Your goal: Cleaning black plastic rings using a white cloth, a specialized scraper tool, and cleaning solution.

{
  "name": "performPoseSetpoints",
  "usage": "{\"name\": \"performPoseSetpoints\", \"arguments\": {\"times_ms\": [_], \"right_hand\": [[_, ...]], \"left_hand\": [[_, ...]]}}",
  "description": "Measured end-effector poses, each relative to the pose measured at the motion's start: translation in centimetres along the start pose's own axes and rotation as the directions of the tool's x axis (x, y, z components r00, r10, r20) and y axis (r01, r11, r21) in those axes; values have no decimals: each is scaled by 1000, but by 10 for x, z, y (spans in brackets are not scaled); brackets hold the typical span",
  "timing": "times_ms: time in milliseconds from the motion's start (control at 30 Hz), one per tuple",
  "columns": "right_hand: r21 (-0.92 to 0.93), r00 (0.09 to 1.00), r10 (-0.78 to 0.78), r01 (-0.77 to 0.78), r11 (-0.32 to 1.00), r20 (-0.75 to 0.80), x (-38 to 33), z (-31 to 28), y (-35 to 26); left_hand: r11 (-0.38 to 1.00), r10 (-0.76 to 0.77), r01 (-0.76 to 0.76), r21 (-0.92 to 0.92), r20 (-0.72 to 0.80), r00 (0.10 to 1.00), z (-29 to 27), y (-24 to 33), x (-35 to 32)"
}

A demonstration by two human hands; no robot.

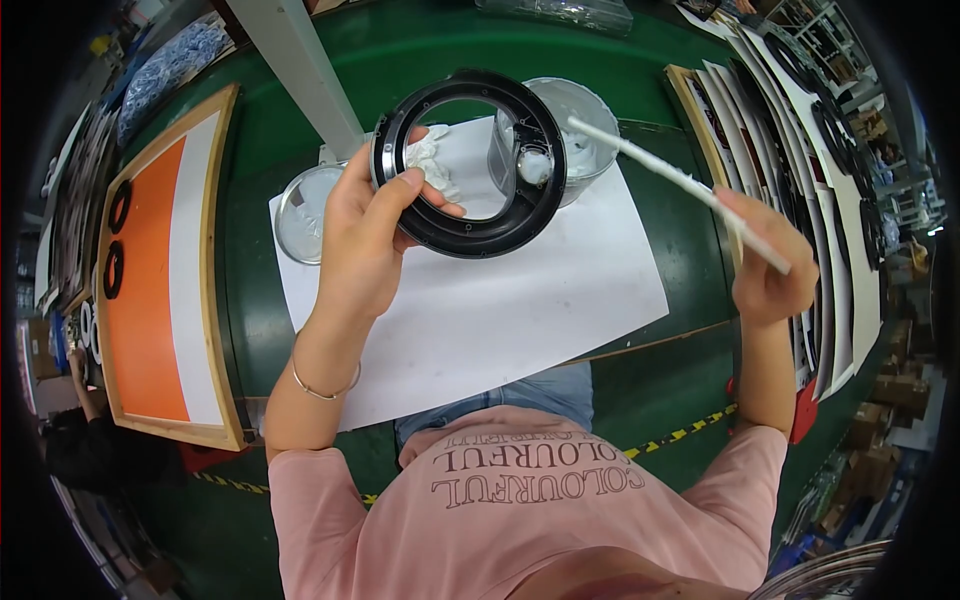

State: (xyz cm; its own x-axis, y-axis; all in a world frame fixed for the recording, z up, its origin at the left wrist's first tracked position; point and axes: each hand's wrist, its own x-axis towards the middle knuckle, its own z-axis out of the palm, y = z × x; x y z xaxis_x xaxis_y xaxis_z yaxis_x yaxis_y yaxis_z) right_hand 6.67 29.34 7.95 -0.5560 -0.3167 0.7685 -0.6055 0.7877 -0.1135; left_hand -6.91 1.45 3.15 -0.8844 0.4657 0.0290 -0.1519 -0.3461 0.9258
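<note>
My left hand [368, 225] grips a black ring-shaped part [455, 240] by its left side, thumb on the face and fingers behind. A crumpled white tissue [432, 168] sits in the same fingers and shows through the ring's opening. On the ring's right side there is a whitish round patch [535, 167]. My right hand [772, 258] is closed round a long white stick [680, 180], held slanting up to the left. The stick's far tip is over a round tub [598, 160] of pale grey-white paste, just right of the ring. The ring partly hides the tub.
A white paper sheet [500, 320] covers part of the green table [255, 320]. On it lies a round lid [300, 215]. A wood-framed orange and white board [150, 290] stands left; stacked panels [835, 220] stand right. A grey post [300, 70] rises behind the lid.
</note>
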Motion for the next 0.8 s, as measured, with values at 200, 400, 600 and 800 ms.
{"name": "performPoseSetpoints", "arguments": {"times_ms": [200, 400, 600, 800], "right_hand": [[-156, 961, 260, -243, 957, 98, -9, 15, 22], [-390, 895, -114, 299, 871, 432, -29, 16, 10], [-283, 964, 248, -213, 935, 94, -41, -21, -9], [-15, 974, 223, -223, 975, 50, -6, -8, -26]], "left_hand": [[969, 162, -162, 185, 16, 987, 0, -3, -4], [977, 157, -151, 152, -27, 987, -13, -2, -9], [964, 192, -198, 178, 51, 980, -7, -2, -8], [942, 227, -258, 217, 157, 961, 8, -8, -6]]}}
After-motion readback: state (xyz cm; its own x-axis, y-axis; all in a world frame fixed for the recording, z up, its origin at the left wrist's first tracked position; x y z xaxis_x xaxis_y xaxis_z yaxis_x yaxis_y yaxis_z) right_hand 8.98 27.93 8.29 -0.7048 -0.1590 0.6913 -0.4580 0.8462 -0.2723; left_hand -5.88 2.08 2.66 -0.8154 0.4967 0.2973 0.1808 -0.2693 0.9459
